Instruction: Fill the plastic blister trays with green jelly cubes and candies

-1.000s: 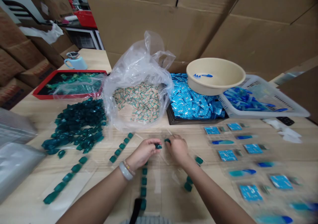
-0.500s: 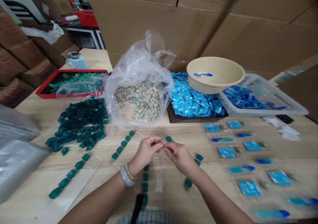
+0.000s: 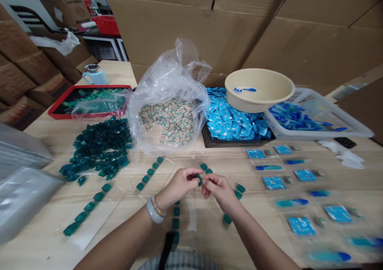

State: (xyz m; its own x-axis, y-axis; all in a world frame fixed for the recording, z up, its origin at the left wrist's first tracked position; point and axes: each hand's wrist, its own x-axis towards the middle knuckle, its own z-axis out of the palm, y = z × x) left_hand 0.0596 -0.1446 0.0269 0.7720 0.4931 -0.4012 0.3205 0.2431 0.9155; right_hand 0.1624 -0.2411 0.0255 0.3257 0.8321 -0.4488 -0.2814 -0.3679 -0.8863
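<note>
The left hand (image 3: pixel 178 183) and the right hand (image 3: pixel 220 191) are closing together, and a small dark teal piece (image 3: pixel 199 179) is now showing between them, where only the fingertips were meeting a moment ago. The fingers of both hands are pinching it from either side, just above the worktop (image 3: pixel 209 242). The piece is glossy and translucent, though the fingers are hiding most of its shape. A white bangle (image 3: pixel 154 211) is circling the left wrist.

More teal pieces are lying in short rows on clear film around the hands: one row (image 3: pixel 149 172) is running diagonally ahead of the left hand, a column (image 3: pixel 176 222) is lining up below the gap between the hands, and a few pieces (image 3: pixel 239 191) are sitting just beside the right hand. Further left, a heap of teal pieces (image 3: pixel 98 152) is spreading across the worktop. Right of the right hand, blue sachets (image 3: pixel 304 175) are lying in rows. Ahead, a clear bag of beige packets (image 3: pixel 167 122), a tray of blue sachets (image 3: pixel 233 114) and a cream basin (image 3: pixel 259 90) are standing against cardboard (image 3: pixel 179 22).
</note>
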